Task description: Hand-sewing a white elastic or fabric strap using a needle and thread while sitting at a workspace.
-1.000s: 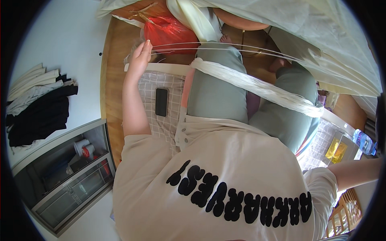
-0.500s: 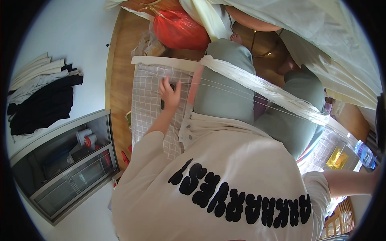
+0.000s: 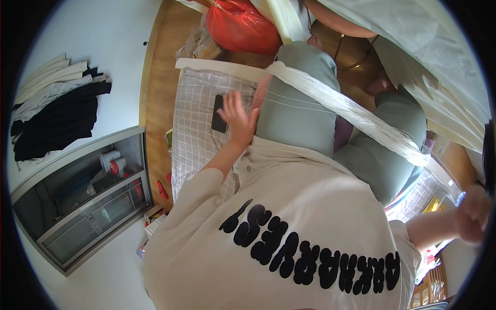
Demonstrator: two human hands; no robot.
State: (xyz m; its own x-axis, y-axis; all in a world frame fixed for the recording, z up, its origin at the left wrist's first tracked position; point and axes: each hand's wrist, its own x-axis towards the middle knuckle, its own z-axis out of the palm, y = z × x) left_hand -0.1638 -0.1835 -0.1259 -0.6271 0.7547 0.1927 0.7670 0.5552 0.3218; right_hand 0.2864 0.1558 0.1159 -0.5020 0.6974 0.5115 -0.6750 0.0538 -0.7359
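Observation:
A thick hank of white yarn (image 3: 351, 106) is stretched around both my knees, over grey-green trousers. A few thin strands cross my left thigh apart from the main bundle. My left hand (image 3: 240, 119) hovers with fingers spread beside my left thigh, holding nothing. Just left of it, a black phone (image 3: 219, 113) lies on the checked bed sheet (image 3: 194, 139). At the far right edge my right hand (image 3: 471, 214) is raised and blurred; whether it holds anything cannot be made out.
A red plastic bag (image 3: 240, 28) and a clear bag (image 3: 199, 44) stand on the wooden floor beyond the bed. Pale curtains (image 3: 429, 46) hang at upper right. Left are a glass-fronted cabinet (image 3: 93, 206) and hanging clothes (image 3: 62, 108). A gold packet (image 3: 436, 203) lies near my right hand.
My left hand has moved right, off the phone, which now lies uncovered. My right hand has come into view at the right edge, in front of the water bottle. The view has shifted slightly.

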